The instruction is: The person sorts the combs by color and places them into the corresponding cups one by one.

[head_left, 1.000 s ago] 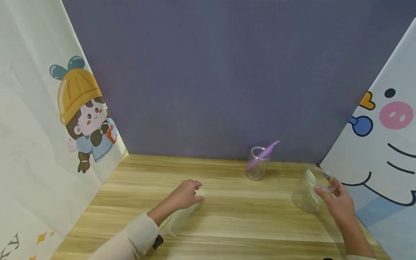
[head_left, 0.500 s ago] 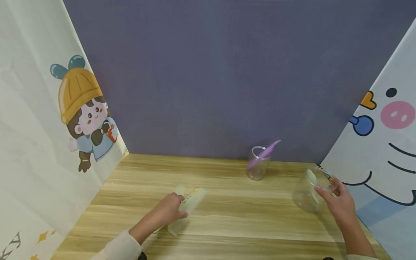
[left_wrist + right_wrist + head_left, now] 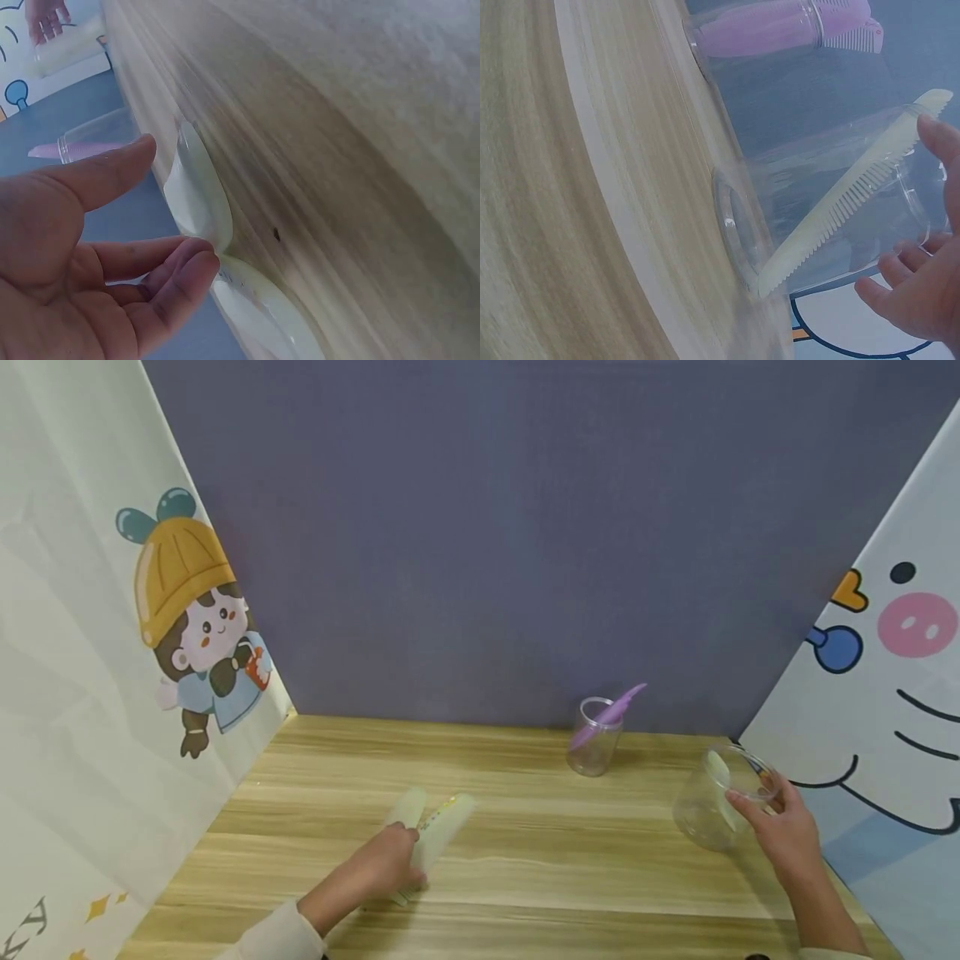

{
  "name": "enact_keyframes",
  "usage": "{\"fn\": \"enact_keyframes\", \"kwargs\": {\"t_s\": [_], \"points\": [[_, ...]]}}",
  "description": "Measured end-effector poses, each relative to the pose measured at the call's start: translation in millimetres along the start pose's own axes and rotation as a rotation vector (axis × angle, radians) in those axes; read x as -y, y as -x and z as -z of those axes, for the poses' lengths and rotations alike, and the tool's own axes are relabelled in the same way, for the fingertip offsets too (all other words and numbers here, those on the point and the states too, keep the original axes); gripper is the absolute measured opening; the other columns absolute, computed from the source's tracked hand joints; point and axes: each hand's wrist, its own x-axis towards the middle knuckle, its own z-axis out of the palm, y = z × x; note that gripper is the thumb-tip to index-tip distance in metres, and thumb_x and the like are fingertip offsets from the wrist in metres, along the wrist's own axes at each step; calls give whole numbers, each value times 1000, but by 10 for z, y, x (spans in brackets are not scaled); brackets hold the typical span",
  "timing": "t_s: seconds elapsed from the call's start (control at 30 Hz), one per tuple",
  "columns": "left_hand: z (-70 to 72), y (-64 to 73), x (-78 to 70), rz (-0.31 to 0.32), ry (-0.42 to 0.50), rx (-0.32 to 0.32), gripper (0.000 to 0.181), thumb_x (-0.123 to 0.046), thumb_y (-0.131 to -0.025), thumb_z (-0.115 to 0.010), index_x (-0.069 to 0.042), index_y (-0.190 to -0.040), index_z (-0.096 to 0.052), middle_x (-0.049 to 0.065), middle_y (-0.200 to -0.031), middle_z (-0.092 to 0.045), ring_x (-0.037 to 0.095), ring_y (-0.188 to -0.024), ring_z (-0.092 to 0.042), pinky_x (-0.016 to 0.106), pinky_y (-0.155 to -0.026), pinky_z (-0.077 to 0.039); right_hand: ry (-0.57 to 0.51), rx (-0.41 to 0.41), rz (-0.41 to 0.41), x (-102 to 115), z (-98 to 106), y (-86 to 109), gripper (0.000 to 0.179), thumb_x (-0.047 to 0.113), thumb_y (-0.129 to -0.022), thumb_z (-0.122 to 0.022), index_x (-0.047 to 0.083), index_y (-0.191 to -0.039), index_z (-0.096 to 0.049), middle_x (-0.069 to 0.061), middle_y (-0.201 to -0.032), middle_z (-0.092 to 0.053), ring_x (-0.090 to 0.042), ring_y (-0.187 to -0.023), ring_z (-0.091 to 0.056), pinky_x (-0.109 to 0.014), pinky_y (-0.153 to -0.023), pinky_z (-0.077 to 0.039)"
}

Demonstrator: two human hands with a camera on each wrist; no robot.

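Note:
My left hand is over two pale green combs lying on the table. In the left wrist view the left hand has its thumb well apart from bent fingers, whose tips touch the pale green comb or lie just above it; I cannot tell which. The other comb carries a line of small coloured marks. On the right, my right hand grips the rim of a large clear plastic cup, thumb on one side and fingers on the other. Inside it leans a pale green comb.
A smaller clear cup stands by the back wall, with purple combs in it. The wood-grain table meets a dark back panel. Printed white panels close both sides.
My left hand has drawn back left and towards me, uncovering more of the two combs, and its fingers have come lower over them. The right hand and its cup stay put.

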Motion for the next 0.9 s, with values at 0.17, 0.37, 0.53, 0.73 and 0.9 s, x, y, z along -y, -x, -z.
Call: {"fn": "enact_keyframes", "kwargs": {"t_s": [0.17, 0.37, 0.53, 0.73, 0.9], "points": [[-46, 7, -5, -25, -19, -24, 65, -20, -73, -90, 14, -121, -63, 23, -107, -63, 28, -86, -63, 43, -74, -59, -5, -9, 15, -2, 0, 2, 97, 50, -98, -63, 15, -165, -4, -17, -171, -8, -48, -153, -16, -3, -65, -33], [-104, 24, -41, 0, -28, -36, 57, -17, -71, -88, 11, -114, -64, 14, -97, -58, 24, -82, -57, 44, -72, -57, -11, -2, 11, -5, 14, -2, 97, 50, -98, -63, 13, -165, -4, -19, -171, -8, -49, -153, -15, -3, -65, -33], [-133, 47, -94, 15, -68, -58, 61, -16, -72, -88, 12, -119, -62, 14, -97, -57, 25, -83, -56, 43, -72, -57, -33, -5, -9, -10, 19, -1, 97, 50, -98, -63, 15, -165, -3, -19, -171, -8, -48, -154, -14, -2, -65, -34], [-141, 86, -154, 44, -108, -91, 57, -15, -70, -88, 12, -113, -61, 16, -93, -54, 26, -81, -54, 44, -70, -56, -40, -7, -8, -20, 14, 2, 97, 50, -98, -64, 17, -165, -3, -17, -171, -8, -46, -154, -14, -2, -66, -34], [-128, 159, -190, 79, -131, -92, 45, -16, -72, -89, 9, -95, -60, 14, -83, -51, 25, -72, -51, 41, -61, -53, -18, 5, -1, -11, 18, 5, 97, 51, -98, -63, 18, -165, -2, -18, -171, -7, -46, -154, -14, -5, -67, -34]]}}
